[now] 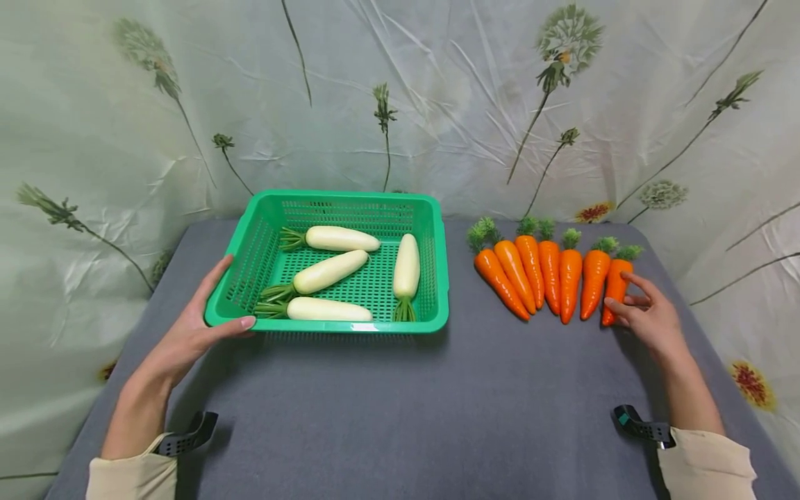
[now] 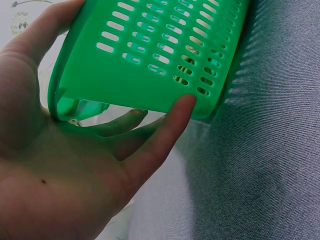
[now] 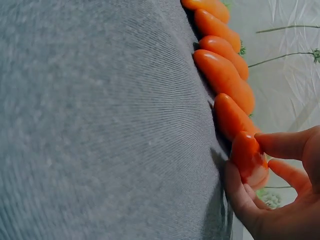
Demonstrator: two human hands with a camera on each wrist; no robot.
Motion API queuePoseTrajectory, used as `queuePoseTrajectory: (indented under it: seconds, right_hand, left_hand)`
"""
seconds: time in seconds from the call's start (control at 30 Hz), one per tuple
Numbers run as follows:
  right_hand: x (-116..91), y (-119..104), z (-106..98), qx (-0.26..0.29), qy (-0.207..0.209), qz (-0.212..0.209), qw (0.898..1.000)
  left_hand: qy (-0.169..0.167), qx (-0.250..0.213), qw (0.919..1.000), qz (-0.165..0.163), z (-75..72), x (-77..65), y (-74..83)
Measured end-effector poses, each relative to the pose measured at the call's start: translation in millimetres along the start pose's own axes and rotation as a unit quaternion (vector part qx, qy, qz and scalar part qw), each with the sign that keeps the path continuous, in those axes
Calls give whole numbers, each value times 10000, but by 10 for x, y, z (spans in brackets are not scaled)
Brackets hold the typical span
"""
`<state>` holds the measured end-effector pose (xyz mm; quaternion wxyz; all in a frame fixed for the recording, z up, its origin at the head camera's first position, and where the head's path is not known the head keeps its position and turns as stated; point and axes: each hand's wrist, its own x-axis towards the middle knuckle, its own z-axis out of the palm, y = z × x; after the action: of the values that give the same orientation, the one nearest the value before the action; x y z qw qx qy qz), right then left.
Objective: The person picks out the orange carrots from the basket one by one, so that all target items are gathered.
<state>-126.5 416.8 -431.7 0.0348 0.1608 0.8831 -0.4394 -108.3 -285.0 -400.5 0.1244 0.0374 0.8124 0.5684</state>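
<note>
A green plastic basket (image 1: 331, 326) with slotted walls stands at the left of the cloth, with several white radishes (image 1: 331, 273) lying inside. My left hand (image 1: 194, 323) grips its near left corner, thumb along the front rim and fingers at the left side. From the left wrist view, fingertips touch the slotted wall (image 2: 135, 80). At the right, several orange carrots (image 1: 570, 278) with green tops lie in a row. My right hand (image 1: 653, 319) pinches the rightmost carrot (image 1: 615, 281) between thumb and fingers; its narrow end faces the camera in the right wrist view.
Grey cloth (image 1: 425, 417) covers the table. Behind it hangs a pale curtain (image 1: 437, 90) printed with dandelions, close to the back of the basket and the carrot tops. Dark bands (image 1: 187, 434) circle both wrists.
</note>
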Motion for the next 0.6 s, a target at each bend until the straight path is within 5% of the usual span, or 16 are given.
queuePoseTrajectory:
  seconds: [0.6]
  right_hand:
    - [4, -36, 59, 148, 169, 230, 9995]
  left_hand:
    - [-106, -301, 9994, 116, 19, 8, 11]
